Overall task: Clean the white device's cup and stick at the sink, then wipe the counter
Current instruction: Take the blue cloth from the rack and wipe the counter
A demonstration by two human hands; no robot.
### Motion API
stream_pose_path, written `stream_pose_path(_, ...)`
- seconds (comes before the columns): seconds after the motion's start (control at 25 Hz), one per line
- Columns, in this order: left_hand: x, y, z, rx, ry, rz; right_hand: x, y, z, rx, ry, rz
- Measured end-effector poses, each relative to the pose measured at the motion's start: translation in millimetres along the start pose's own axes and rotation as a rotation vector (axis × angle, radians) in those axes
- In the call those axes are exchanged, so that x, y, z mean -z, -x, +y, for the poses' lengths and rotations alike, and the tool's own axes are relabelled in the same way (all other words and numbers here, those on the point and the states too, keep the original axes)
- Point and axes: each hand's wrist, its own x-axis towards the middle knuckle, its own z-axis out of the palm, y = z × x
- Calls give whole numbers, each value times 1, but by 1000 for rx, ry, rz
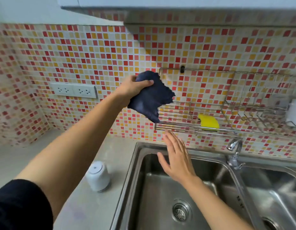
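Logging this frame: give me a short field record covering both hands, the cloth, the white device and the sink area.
left hand: grips a crumpled dark blue cloth, raised in front of the tiled wall
right hand: open, fingers straight, holding nothing, over the left basin of the stainless steel sink
device: white cylindrical device stands on the grey counter, left of the sink
rack: wall-mounted wire rack holds a yellow sponge
faucet: chrome faucet between the two basins
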Motion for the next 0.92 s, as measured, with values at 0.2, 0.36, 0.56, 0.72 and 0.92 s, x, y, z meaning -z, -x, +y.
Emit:
stream_pose_path(0.2,127,49,-80,198,-370,-163,-105,32,-79,-8,-85,-302)
stream_pose_path(0.36,227,72,-184,270,-647,-162,-176,52,-124,-148,-115,-583)
stream_pose_path(0.56,284,106,-305,209,-933,-313,-231,85,-156,-424,58,-618)
stream_pose_path(0.72,296,182,-390,405,-894,-513,-244,90,-166,-496,137,-585)
stream_pose_path(0.92,275,176,-420,94,-1019,-388,-248,93,-170,-528,169,-546)
